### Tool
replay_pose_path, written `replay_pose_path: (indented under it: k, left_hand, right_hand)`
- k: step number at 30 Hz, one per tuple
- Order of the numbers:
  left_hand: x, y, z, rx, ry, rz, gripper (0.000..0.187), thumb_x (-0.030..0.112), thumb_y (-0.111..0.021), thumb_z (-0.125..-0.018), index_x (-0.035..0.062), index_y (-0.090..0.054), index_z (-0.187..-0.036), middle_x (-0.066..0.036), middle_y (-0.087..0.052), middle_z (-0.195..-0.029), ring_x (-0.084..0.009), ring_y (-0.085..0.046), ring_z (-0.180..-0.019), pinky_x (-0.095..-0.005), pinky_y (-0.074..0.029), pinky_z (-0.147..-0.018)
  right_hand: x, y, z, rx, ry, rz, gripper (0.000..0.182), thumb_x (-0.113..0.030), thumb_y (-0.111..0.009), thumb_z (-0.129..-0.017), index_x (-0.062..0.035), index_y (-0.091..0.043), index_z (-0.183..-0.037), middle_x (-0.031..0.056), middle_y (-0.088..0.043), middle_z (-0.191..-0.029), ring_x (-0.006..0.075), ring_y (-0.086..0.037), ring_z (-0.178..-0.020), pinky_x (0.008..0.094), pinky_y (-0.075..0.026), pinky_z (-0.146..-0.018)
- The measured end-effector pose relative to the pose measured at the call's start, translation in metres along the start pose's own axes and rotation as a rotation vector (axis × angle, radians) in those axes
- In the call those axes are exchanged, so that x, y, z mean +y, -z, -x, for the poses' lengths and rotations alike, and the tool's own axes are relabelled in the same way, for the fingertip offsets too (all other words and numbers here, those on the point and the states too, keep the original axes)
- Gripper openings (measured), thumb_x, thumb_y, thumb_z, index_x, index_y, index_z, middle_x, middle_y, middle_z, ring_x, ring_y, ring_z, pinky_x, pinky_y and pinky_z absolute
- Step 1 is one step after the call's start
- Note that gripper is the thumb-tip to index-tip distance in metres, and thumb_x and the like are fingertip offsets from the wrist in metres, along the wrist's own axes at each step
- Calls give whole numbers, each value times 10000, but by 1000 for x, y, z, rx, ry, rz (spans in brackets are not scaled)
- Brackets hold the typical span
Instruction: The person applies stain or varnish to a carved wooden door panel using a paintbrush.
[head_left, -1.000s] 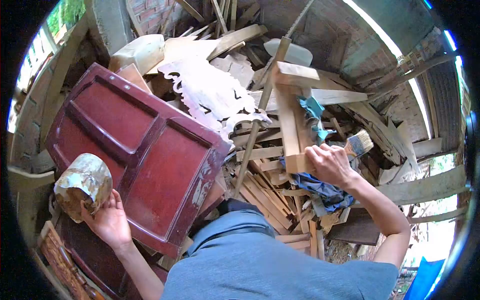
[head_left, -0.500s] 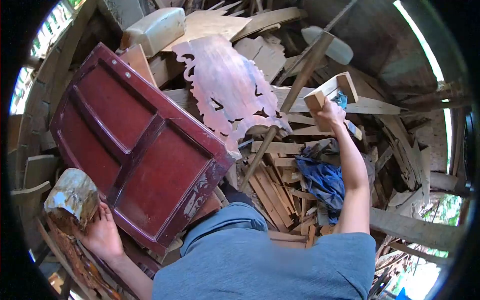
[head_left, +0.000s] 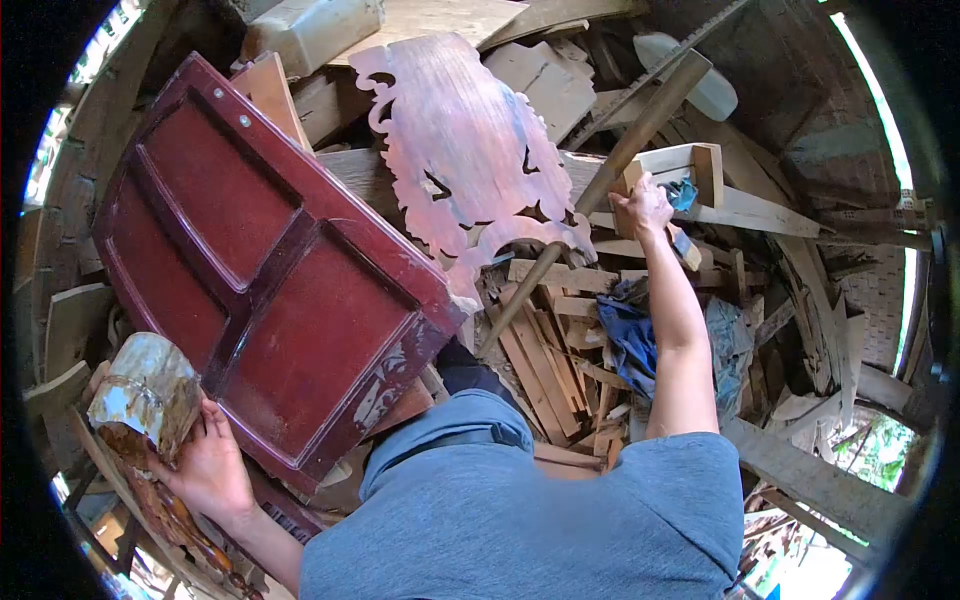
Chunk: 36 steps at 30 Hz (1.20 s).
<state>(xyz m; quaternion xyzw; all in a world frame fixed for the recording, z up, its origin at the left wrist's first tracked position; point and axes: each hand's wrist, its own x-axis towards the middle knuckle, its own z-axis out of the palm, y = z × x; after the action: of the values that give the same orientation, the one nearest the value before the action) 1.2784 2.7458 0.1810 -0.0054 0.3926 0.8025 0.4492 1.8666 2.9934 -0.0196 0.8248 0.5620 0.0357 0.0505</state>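
Observation:
In the lower left my left hand (head_left: 215, 465) holds a stained, whitish can-like container (head_left: 150, 395), its brown-coated side tilted downward. The fingers curl against the container's right side and are partly hidden. My right hand (head_left: 645, 207) is stretched out to the upper right, fingers bent at the left end of a pale box-shaped wooden piece (head_left: 710, 175). A teal scrap (head_left: 681, 194) shows in that piece, close to the hand. Between the hands stands a dark red panelled board (head_left: 300, 330), leaning at a slant, with whitish scuffs near its lower right corner.
Behind the red board is a scroll-edged carved wooden panel (head_left: 465, 130). A wooden pole (head_left: 640, 135) slants past it. Cut planks (head_left: 545, 365) and a blue cloth (head_left: 630, 335) lie in the heap below. A cloudy plastic jug (head_left: 315, 35) sits at the top left.
The view has shifted slightly. My right hand has moved left, nearer the slanted pole, and the box-shaped piece has turned a little. My left hand keeps holding the container.

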Motion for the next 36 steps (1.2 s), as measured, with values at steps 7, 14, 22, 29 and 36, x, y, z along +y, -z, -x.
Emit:
replay_pose_path:
  k: [7,14,22,29,36]
  left_hand:
    - [4,5,1,-169,61,26,672,433,-528,-920,4,-337,-1401,-222,-376,-1372,-362,-413,-1228,-483,-362,-1054]
    - [5,6,0,-184,45,-14,671,462,-522,-920,3,-366,-1383,-228,-440,-1320,-361,-469,-1156,-472,-402,-1017]
    - [-3,4,-13,-74,48,49,571,459,-595,-882,110,-466,-1316,-101,-500,-1311,-282,-455,-1189,-479,-382,-1006]
    - [-5,8,-18,-59,-51,-120,584,342,-602,-903,109,-362,-1382,-105,-435,-1375,-268,-434,-1271,-564,-416,-1015]
    - [-42,22,-1,-91,-51,-455,755,274,-720,-800,88,-299,-1399,-92,-460,-1286,-189,-486,-1213,-398,-501,-970]
  right_hand:
    - [-2,2,7,55,5,-22,729,-518,-788,-672,-90,-481,-1176,107,-616,-1104,312,-570,-1060,434,-521,-803]
    - [-3,12,24,137,25,55,855,-532,-777,-675,-61,-433,-1300,106,-555,-1205,303,-550,-1111,421,-530,-810]
    - [28,74,38,243,339,-138,375,-47,-576,-808,36,-584,-1174,229,-479,-1344,390,-422,-1275,441,-349,-1062]
    - [-83,250,118,288,711,-790,451,-342,-391,-1029,25,-639,-1108,157,-576,-1218,246,-556,-1058,339,-435,-892]
    - [-161,299,185,336,1235,-1239,840,-742,-221,-903,-14,-638,-941,126,-530,-964,157,-495,-688,322,-458,-630]
